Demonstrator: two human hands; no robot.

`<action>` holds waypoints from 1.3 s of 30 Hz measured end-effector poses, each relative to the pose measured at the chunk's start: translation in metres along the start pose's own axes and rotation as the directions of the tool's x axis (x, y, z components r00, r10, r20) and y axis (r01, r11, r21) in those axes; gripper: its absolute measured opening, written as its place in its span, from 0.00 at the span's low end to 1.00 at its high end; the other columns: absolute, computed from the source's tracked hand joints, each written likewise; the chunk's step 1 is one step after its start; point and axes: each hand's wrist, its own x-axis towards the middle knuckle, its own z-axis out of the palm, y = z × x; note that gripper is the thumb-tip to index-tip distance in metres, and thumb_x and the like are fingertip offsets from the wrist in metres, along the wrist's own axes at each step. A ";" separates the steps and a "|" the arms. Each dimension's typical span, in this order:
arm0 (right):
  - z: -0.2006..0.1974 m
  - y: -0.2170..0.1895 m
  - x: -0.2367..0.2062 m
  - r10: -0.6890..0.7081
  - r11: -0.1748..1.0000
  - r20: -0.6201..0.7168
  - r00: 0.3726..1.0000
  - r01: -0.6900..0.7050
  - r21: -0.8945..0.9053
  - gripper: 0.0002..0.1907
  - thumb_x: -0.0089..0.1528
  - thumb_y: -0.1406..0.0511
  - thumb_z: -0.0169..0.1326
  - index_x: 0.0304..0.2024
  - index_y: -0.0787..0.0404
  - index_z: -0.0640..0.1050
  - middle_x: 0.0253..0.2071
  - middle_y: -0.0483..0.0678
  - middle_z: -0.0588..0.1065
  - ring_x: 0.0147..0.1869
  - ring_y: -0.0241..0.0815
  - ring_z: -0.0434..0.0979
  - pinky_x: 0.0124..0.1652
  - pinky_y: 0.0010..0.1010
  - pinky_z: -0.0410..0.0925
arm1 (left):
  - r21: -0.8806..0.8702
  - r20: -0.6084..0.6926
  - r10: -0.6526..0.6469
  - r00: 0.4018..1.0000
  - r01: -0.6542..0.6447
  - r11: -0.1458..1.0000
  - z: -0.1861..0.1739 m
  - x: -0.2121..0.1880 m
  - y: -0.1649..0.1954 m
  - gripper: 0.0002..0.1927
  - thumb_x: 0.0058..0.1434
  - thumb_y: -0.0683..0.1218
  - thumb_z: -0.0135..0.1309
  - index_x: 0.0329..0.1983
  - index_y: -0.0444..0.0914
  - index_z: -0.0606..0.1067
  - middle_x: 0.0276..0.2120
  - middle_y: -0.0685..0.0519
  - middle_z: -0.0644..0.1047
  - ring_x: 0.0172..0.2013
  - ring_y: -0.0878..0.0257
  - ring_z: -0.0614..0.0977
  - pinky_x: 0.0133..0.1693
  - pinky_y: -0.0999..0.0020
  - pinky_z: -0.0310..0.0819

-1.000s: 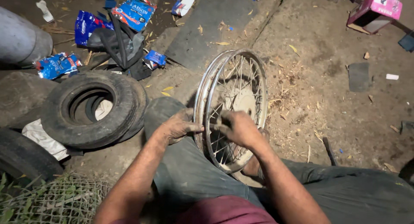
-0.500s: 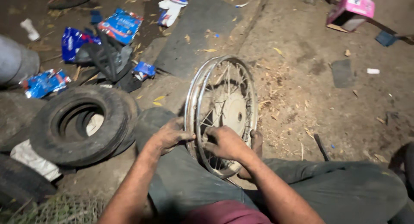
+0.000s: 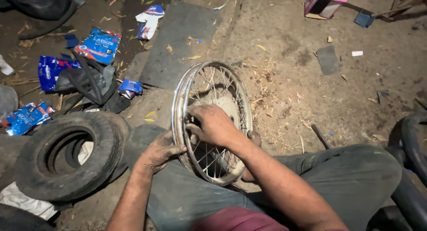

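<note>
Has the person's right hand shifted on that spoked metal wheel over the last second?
Yes. The right hand has moved from the spoked metal wheel's hub side across to its left rim, closer to the left hand.

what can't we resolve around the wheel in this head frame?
- Spoked wheel lower spokes and hub: head view, covered by the right hand.
- Right-hand fingers: curled between the spokes, contact hidden.
- Wheel's bottom edge: behind the forearm and leg.
- Left hand palm side: pressed against the rim, grip unclear.

silver spoked wheel (image 3: 212, 122), black tyre (image 3: 66, 155), pink box (image 3: 325, 2)
</note>
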 end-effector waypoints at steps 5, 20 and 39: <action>0.002 0.012 -0.011 0.300 0.950 0.046 0.953 -0.302 0.073 0.16 0.55 0.63 0.64 0.44 0.62 0.80 0.41 0.57 0.80 0.46 0.58 0.82 0.47 0.43 0.74 | -0.010 -0.043 -0.056 0.997 0.056 0.998 -0.001 0.001 0.001 0.29 0.50 0.40 0.67 0.57 0.31 0.76 0.47 0.51 0.81 0.48 0.60 0.82 0.54 0.62 0.76; 0.032 0.007 -0.055 0.385 0.921 0.530 0.755 -0.276 -0.276 0.13 0.55 0.60 0.62 0.32 0.65 0.83 0.31 0.61 0.78 0.40 0.63 0.80 0.42 0.50 0.74 | -0.004 -0.084 -0.102 0.991 0.102 0.995 -0.007 0.006 -0.014 0.25 0.48 0.38 0.66 0.51 0.28 0.77 0.42 0.47 0.83 0.43 0.58 0.83 0.49 0.61 0.78; 0.018 0.010 -0.048 0.304 0.942 0.524 0.796 -0.333 -0.041 0.16 0.53 0.56 0.64 0.37 0.59 0.83 0.33 0.56 0.80 0.41 0.57 0.81 0.42 0.47 0.73 | -0.061 -0.106 -0.197 0.975 0.192 0.980 -0.013 0.009 -0.019 0.23 0.54 0.35 0.61 0.54 0.26 0.74 0.41 0.44 0.82 0.42 0.53 0.83 0.47 0.56 0.77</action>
